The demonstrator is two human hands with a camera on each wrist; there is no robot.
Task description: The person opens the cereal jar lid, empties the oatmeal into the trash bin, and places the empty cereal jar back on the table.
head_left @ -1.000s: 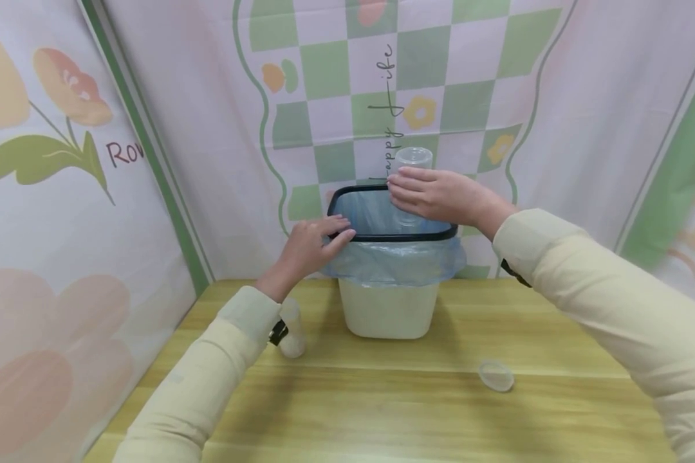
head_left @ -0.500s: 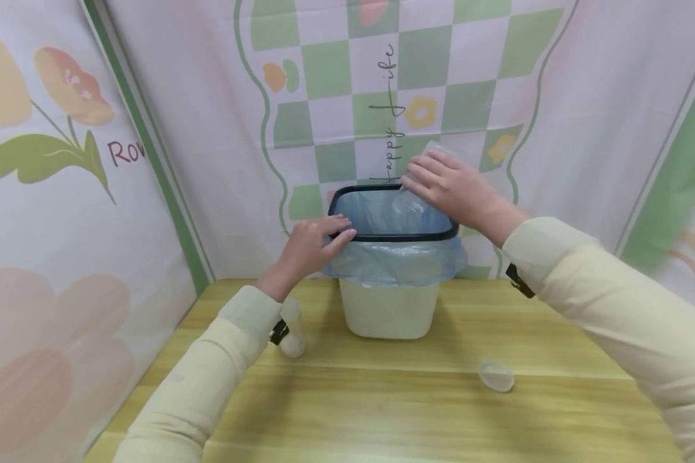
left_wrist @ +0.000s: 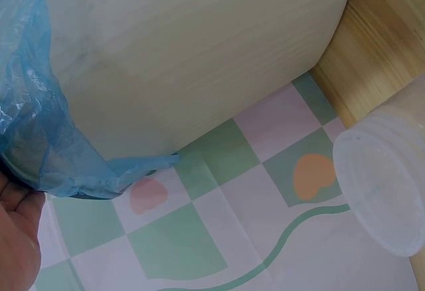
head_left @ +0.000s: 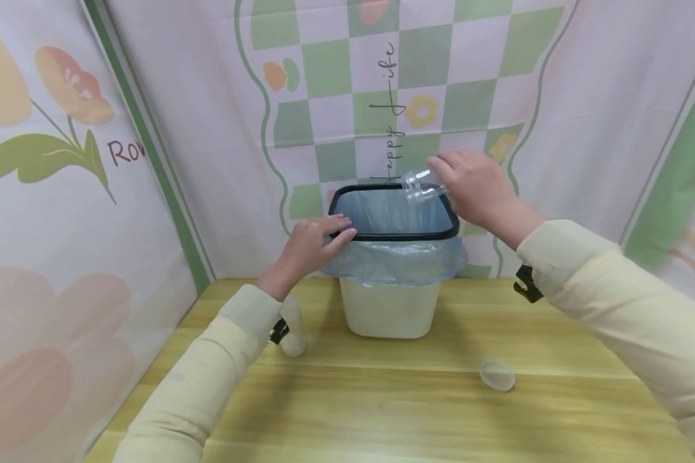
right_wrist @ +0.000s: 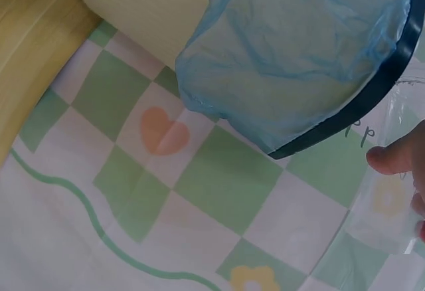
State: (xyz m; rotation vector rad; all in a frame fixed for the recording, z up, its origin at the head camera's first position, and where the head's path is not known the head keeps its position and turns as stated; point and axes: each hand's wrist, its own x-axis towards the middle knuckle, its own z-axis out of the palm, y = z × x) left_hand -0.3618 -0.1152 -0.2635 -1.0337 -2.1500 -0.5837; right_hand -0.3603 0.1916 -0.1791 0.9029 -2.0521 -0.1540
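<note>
A cream trash bin (head_left: 389, 315) with a black rim stands on the table, lined with a blue plastic bag (head_left: 399, 260). My left hand (head_left: 313, 247) holds the bin's left front corner, fingers over the rim and thumb along the front edge. In my right hand (head_left: 477, 186) is a clear plastic jar (head_left: 419, 188), gripped by its body. The jar tilts nearly onto its side, its mouth pointing left over the bin opening; no contents show in it. In the right wrist view the thumb presses against the jar's clear wall (right_wrist: 382, 218).
A round clear lid (head_left: 497, 375) lies on the table (head_left: 382, 411), front right of the bin. Left of the bin, partly behind my left wrist, is a translucent container (head_left: 292, 334) with whitish contents. A patterned curtain (head_left: 208, 96) hangs close behind the bin.
My right hand has turned the jar from upside down over the bin to nearly sideways, moving it slightly right. The left hand stays on the rim.
</note>
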